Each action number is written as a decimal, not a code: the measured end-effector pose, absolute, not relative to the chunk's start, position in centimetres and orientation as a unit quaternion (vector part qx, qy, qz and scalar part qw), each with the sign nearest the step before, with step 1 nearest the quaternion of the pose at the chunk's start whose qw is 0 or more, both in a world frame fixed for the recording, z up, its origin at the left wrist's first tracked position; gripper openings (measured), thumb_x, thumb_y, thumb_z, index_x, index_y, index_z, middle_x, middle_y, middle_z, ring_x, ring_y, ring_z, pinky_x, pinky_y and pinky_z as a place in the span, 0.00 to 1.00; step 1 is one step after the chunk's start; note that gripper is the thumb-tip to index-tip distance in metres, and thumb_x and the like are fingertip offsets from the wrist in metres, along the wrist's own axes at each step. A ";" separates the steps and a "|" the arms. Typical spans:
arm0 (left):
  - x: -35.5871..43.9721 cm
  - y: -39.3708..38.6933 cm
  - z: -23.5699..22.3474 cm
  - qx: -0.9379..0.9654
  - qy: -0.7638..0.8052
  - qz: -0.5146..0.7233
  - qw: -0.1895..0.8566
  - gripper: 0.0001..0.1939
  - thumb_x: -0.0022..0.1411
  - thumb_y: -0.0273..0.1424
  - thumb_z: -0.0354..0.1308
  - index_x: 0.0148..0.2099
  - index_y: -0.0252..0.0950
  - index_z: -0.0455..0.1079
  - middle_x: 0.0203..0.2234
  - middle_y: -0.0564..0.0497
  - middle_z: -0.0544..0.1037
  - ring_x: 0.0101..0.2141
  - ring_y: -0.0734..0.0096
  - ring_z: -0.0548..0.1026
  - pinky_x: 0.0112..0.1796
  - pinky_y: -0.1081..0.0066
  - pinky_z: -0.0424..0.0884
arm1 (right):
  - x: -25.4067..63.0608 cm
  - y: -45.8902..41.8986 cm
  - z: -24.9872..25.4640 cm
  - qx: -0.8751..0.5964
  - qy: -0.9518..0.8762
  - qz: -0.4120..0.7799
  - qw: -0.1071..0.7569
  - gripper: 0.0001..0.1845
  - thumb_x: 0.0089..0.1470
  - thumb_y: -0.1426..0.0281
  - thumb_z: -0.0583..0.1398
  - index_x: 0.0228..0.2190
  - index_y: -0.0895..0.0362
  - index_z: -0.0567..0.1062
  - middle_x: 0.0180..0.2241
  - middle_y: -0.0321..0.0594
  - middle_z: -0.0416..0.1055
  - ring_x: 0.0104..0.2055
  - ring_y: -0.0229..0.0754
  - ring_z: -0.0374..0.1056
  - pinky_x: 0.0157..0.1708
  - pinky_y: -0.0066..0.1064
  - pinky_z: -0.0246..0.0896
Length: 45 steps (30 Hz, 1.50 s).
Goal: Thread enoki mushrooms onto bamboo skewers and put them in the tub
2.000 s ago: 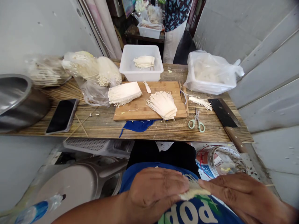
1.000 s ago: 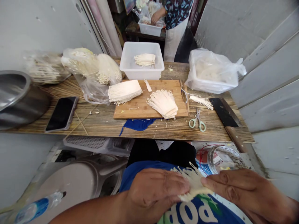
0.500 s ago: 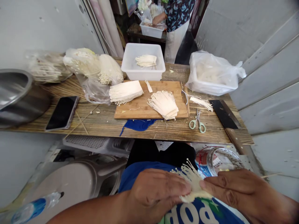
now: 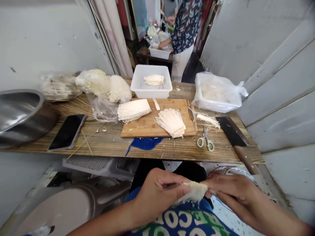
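Observation:
Above my lap, a small flat bunch of enoki mushrooms (image 4: 196,192) is stretched between my two hands, its cut base upward and the thin strands hanging down. My left hand (image 4: 163,190) pinches its left side between thumb and fingers. At the right edge, the fingers of my right hand (image 4: 232,190) are closed on the bunch; its fingertips are partly hidden. Beyond them lies a wooden cutting board (image 4: 140,130) with a fanned pile of enoki (image 4: 171,123), a larger trimmed bunch (image 4: 134,110) and a small cluster (image 4: 156,104).
A white tub (image 4: 151,92) holds more enoki behind the board. Scissors (image 4: 205,139) and a cleaver (image 4: 231,132) lie right, near a bagged container (image 4: 218,93). A phone (image 4: 67,132), metal bowl (image 4: 27,114) and bagged enoki (image 4: 103,91) sit left. Another person (image 4: 185,29) stands behind.
The bunch has turned over: its caps pointed up before, and now its base is up. Both hands have shifted slightly up and left, and the camera view has tilted upward.

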<state>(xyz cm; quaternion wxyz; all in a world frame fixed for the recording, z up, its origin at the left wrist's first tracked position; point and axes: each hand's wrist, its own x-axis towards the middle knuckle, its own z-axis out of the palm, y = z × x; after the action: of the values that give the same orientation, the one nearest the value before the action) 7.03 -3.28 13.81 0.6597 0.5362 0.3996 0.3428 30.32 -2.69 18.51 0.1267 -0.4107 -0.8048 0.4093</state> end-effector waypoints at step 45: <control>6.5 2.9 16.4 0.580 0.470 0.402 0.530 0.20 0.46 0.37 0.68 0.43 0.40 0.78 0.41 0.47 0.81 0.41 0.62 0.77 0.45 0.67 0.71 | 29.4 -1.5 17.2 -0.478 -0.633 0.511 0.330 0.19 0.57 0.56 0.57 0.31 0.58 0.77 0.18 0.33 0.63 0.22 0.33 0.56 0.22 0.24 0.49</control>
<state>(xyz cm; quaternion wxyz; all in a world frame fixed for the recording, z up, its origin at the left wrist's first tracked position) 6.52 2.90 16.39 0.5301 0.5802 0.4696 0.4023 29.40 -1.48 17.20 0.3300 -0.4779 -0.6334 0.5113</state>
